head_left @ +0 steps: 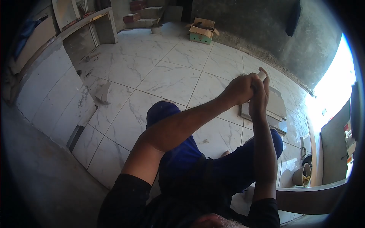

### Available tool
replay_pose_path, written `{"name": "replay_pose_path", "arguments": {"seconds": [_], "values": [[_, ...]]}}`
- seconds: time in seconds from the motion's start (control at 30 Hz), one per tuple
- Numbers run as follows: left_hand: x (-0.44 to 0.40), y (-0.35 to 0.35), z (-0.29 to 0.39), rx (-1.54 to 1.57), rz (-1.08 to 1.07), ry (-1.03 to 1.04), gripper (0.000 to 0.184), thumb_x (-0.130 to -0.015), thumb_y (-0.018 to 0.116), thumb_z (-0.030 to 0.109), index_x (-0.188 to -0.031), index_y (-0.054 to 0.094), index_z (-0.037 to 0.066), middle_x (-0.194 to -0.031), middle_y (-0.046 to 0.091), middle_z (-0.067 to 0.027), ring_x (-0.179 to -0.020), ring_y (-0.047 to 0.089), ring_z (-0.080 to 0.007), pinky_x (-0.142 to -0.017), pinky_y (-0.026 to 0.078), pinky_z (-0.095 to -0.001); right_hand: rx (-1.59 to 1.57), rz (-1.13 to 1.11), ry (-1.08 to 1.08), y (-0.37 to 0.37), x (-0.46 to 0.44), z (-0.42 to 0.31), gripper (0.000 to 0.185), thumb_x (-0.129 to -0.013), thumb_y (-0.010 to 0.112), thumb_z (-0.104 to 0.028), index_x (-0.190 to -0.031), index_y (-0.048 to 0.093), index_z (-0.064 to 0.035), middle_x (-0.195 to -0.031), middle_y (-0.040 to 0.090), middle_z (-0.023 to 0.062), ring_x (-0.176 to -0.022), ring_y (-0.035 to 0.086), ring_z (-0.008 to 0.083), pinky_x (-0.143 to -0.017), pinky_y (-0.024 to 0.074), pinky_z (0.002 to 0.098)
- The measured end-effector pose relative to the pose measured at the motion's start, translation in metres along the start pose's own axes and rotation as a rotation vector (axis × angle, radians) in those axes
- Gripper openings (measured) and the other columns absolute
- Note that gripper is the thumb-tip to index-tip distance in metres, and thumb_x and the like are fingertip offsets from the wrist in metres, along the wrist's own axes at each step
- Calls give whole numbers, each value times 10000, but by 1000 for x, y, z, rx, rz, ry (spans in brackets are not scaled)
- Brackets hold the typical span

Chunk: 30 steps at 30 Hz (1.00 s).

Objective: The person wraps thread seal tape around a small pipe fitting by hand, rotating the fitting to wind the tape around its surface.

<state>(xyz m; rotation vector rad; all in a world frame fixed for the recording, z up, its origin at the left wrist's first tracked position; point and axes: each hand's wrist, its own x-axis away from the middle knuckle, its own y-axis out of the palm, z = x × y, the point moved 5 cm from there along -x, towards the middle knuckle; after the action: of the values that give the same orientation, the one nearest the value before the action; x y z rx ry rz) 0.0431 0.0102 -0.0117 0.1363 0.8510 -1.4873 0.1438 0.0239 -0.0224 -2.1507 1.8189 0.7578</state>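
In the head view my arms reach forward and meet above the floor, over my right knee. My left hand (242, 89) is closed, pressed against my right hand (259, 99). A small pale piece (262, 76) sticks out at the top between the fingers of both hands. Its lower part is hidden by the hands, and I cannot make out its kind. Fingers of the right hand stand up along its far side. Beneath and beyond the hands lie stacked grey tile pieces (276, 102) on the marbled tile floor (171, 81).
An open cardboard box (201, 36) stands by the back wall. On the left rises a low white-tiled block (51, 93), with a broken tile piece (102, 94) near it. A bucket (300, 176) and a curved board (311, 199) are at the right, by a bright doorway (334, 79).
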Motion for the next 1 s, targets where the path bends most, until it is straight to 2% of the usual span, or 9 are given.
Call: {"name": "replay_pose_path", "arguments": {"seconds": [0.17, 0.37, 0.47, 0.57, 0.77, 1.0], "values": [[-1, -6, 8, 54, 35, -3, 284, -927, 525, 196, -1153, 556, 26, -978, 684, -198, -929, 674, -351, -789, 509, -417, -215, 3, 24, 6, -1, -13, 468, -996, 369, -240, -1425, 381, -52, -1074, 541, 84, -943, 527, 124, -850, 439, 263], [-2, -5, 7, 130, 151, 92, 354, -921, 531, 138, -1242, 527, -11, -1039, 671, -212, -950, 672, -342, -810, 513, -403, -153, -7, 23, 4, -2, -19, 451, -1015, 383, -229, -1429, 378, -48, -1018, 557, 61, -884, 529, 97, -770, 438, 229], [-4, -5, 7, 117, 201, 170, 390, -918, 542, 120, -1279, 508, -24, -1021, 667, -222, -979, 675, -306, -825, 523, -381, -125, -26, -5, -6, -9, -16, 442, -1025, 396, -227, -1430, 375, -51, -953, 576, 42, -811, 536, 90, -709, 435, 200], [-5, -4, 5, 160, 120, 139, 419, -909, 587, 115, -1298, 500, -15, -1089, 645, -218, -1029, 666, -274, -857, 534, -365, -187, 3, -3, -10, -10, -19, 446, -1026, 403, -228, -1431, 364, -46, -918, 596, 52, -787, 569, 103, -689, 462, 208], [-7, -10, 14, 302, 56, 182, 577, -876, 690, 134, -1379, 436, 14, -1299, 543, -201, -1040, 650, -265, -932, 524, -395, -259, -18, 37, -6, -10, -27, 474, -1027, 397, -242, -1446, 321, -34, -931, 609, 118, -868, 626, 166, -781, 527, 301], [-9, -19, 24, 205, 22, 247, 643, -860, 727, 182, -1407, 422, 36, -1363, 515, -193, -1115, 609, -263, -968, 501, -400, -446, -61, 135, -10, -17, -13, 458, -1021, 411, -274, -1416, 393, -45, -946, 598, 79, -860, 607, 147, -790, 517, 307]]}}
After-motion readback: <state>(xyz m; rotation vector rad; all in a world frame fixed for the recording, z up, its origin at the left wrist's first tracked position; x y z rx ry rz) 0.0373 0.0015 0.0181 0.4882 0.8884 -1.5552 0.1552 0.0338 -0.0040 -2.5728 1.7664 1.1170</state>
